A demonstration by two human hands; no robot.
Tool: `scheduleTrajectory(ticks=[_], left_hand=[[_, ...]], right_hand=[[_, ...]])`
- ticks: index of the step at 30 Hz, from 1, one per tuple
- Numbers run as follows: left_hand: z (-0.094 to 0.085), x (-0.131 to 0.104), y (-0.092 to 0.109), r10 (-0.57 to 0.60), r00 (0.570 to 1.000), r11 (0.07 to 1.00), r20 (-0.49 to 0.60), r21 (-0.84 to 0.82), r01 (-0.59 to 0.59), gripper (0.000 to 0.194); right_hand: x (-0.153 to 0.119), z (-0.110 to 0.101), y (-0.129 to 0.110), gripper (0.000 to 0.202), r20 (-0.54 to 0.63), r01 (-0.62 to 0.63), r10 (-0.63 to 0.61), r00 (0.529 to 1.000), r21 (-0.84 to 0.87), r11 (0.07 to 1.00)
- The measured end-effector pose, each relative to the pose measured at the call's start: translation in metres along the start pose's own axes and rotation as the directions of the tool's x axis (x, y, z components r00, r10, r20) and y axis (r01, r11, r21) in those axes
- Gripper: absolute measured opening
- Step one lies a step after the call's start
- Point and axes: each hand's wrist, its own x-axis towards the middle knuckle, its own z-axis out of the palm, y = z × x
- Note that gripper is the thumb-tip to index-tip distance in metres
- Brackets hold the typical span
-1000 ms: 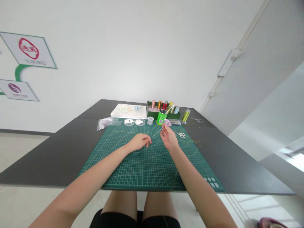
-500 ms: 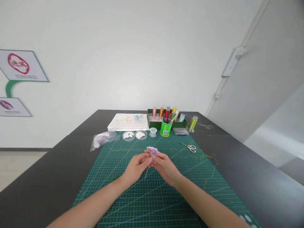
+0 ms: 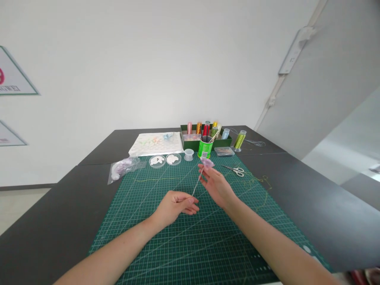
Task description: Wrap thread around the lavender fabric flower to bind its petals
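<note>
A pale purple fabric-like flower [image 3: 207, 161] tops a thin whitish stem [image 3: 197, 184], which slants down to the left over the green cutting mat [image 3: 166, 253]. My right hand [image 3: 219, 187] has its fingers closed around the base of the flower head. Lower and to the left, my left hand [image 3: 175, 206] pinches the bottom end of the stem between thumb and forefinger. Right of the flower lie white-handled scissors [image 3: 237, 171] on the mat, touched by neither hand.
Behind the hands stand a green can [image 3: 205, 148] with tools, a dark green box [image 3: 191, 144] of thread spools and a small clear tub [image 3: 189, 154]. Two dishes of white pieces [image 3: 157, 160], a plastic bag [image 3: 121, 169] and a white padded sheet [image 3: 157, 144] lie leftward. Loose yellow thread [image 3: 263, 180] trails right.
My hands have moved apart. The right one went up and right with the flower head, while the left stays low at the stem, now showing more of it. The view has shifted slightly.
</note>
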Motion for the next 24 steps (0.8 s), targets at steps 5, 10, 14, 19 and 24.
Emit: scheduleTrajectory(ticks=[5, 10, 14, 19, 24], left_hand=[[0.001, -0.001, -0.005, 0.046, 0.999, 0.987, -0.018, 0.155, -0.042, 0.04], [-0.012, 0.003, 0.001, 0.197, 0.906, 0.956, -0.374, 0.278, -0.093, 0.046], [-0.018, 0.006, 0.006, 0.233, 0.915, 0.965, -0.328, 0.195, -0.176, 0.045], [-0.014, 0.004, 0.009, 0.156, 0.963, 0.986, -0.218, 0.091, -0.139, 0.042], [-0.011, 0.001, 0.012, 0.112, 0.97, 0.993, -0.217, 0.059, -0.102, 0.028]], right_hand=[[0.021, -0.021, -0.014, 0.016, -0.078, 0.068, -0.068, 0.995, -0.003, 0.998], [0.009, -0.009, 0.002, 0.025, 0.015, -0.012, 0.013, 1.0, -0.023, 1.0], [-0.012, 0.009, 0.019, 0.026, 0.148, -0.09, 0.097, 0.984, -0.052, 0.995], [-0.025, 0.019, 0.032, 0.029, 0.226, -0.159, 0.17, 0.959, -0.066, 0.985], [-0.027, 0.02, 0.035, 0.025, 0.213, -0.166, 0.173, 0.962, -0.053, 0.985]])
